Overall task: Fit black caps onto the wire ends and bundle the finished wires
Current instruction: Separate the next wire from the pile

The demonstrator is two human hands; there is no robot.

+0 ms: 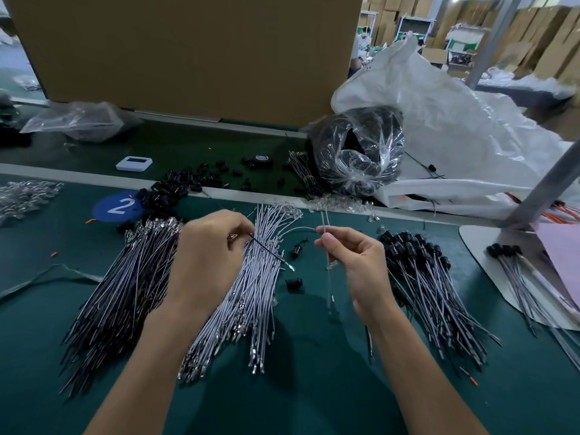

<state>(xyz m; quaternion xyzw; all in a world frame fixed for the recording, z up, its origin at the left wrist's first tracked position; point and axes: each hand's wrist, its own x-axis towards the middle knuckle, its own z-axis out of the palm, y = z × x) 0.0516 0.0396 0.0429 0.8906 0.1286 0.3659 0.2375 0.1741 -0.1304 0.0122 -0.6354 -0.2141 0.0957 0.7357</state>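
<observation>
Wires mid-job: left hand (216,252) pinches black wire (266,254), right hand (354,265) pinches grey wire (325,221), above worktop (314,372). Loose black cap (294,282) between hands, capped pile (423,277) at 3 o'clock. Risk imo: dangling ends snag uncapped piles, thin terminal bends missing cap.

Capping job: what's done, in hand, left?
Done: a pile of capped grey wires lies right of the hands, a smaller capped bunch farther right. In hand: the left hand pinches a thin black wire, the right hand a thin white wire, neither visibly capped. Left: the uncapped white wire pile, the dark wire pile and loose black caps. Probably under half done.
</observation>
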